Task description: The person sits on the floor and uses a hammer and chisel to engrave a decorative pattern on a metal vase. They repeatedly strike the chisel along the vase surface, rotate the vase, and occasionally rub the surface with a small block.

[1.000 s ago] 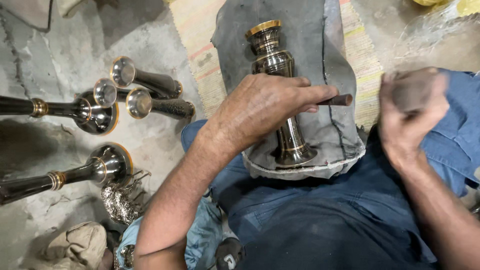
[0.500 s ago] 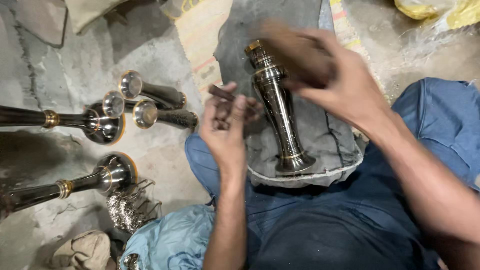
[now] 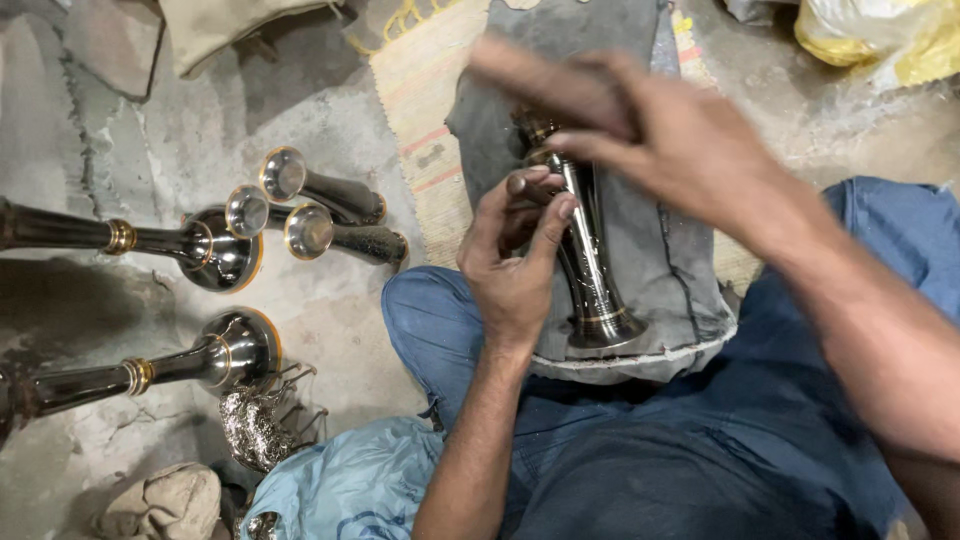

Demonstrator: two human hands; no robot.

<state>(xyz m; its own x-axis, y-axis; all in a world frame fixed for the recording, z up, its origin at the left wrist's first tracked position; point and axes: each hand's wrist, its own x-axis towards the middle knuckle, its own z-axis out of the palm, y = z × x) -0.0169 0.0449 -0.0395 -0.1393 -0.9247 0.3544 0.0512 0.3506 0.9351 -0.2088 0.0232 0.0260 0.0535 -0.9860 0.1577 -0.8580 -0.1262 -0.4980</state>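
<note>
On a bare concrete floor (image 3: 90, 120), seen from above, a person in blue trousers (image 3: 650, 470) sits with a grey cloth (image 3: 660, 250) spread over the lap and a polished metal stand (image 3: 590, 270) lying on that cloth, its flared foot toward the body and its brass-ringed top pointing away. Beyond the cloth, a striped woven mat (image 3: 420, 80) runs under it and ends at a straight edge; open floor lies between that edge and the other pieces. Left of the stand, well apart, two long flared metal stems (image 3: 150, 245) lie on their sides, open mouths facing the lap, with three smaller metal cups (image 3: 320, 215) clustered between them and the mat, their hollows showing nothing inside. Nearer the body on that side sit a crumpled blue plastic bag (image 3: 350, 485) and a small pile of silver fittings (image 3: 258, 425). The right hand (image 3: 650, 135), blurred, hovers above the stand's top with fingers stretched out and close together, gripping nothing. The left hand (image 3: 515, 260) rests beside the shaft, fingers curled and touching it, pinching a small dark tool (image 3: 525, 185) at the thumb.
</note>
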